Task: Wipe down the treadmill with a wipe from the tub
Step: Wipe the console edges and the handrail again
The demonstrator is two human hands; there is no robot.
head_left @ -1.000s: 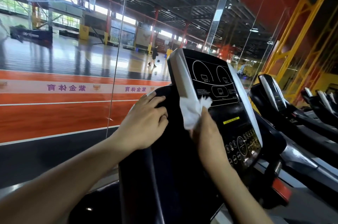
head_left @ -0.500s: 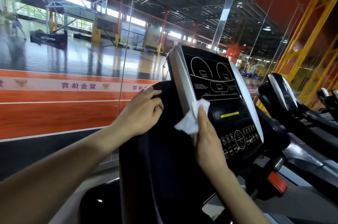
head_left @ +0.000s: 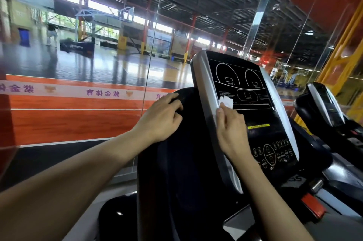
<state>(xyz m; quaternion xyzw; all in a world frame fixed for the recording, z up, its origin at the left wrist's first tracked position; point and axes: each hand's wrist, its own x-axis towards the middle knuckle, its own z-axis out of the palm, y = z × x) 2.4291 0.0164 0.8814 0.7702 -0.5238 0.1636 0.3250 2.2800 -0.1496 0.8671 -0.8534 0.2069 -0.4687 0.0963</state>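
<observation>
Head view, centre frame: right hand presses a crumpled white wipe on the black treadmill console's silver edge, left hand grips its back; most surfaces seemingly remain.

Wipe higher up console

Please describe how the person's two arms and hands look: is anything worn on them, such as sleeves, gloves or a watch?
Both forearms are bare as far as the picture shows; no sleeve reaches into view. The left hand and the right hand wear no gloves. No watch or bracelet shows on either wrist, and no markings are visible. Whether a finger carries a ring cannot be told.
</observation>
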